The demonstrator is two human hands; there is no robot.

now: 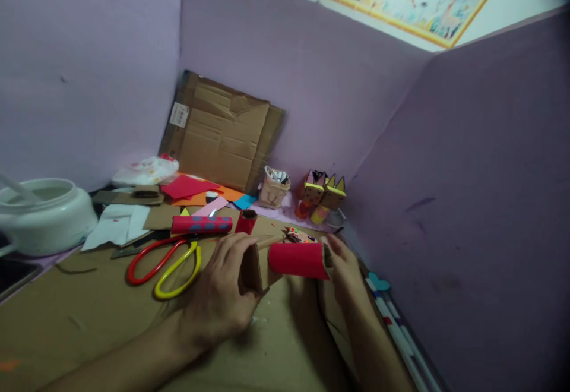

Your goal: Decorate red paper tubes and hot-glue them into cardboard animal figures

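Note:
My left hand (222, 297) is wrapped around a small brown cardboard box (253, 268), its open side toward me. In my right hand (345, 267) is a red cardboard tube (299, 260), held near its right end, where bare cardboard shows inside. The tube lies level, and its left end meets the box; whether the two are joined I cannot tell. Scissors with one red and one yellow handle (177, 266) rest left of my left hand. Behind them lie a red tube with purple patches (202, 224) and a short upright red tube (246, 221).
Flattened cardboard (222, 133) leans on the back wall. Coloured paper (189, 187) and scraps lie before it. A white pot (44, 214) stands at left. At the back are a small bag-like container (274, 189) and two cardboard figures (323, 193). White rolls (401, 332) line the right wall.

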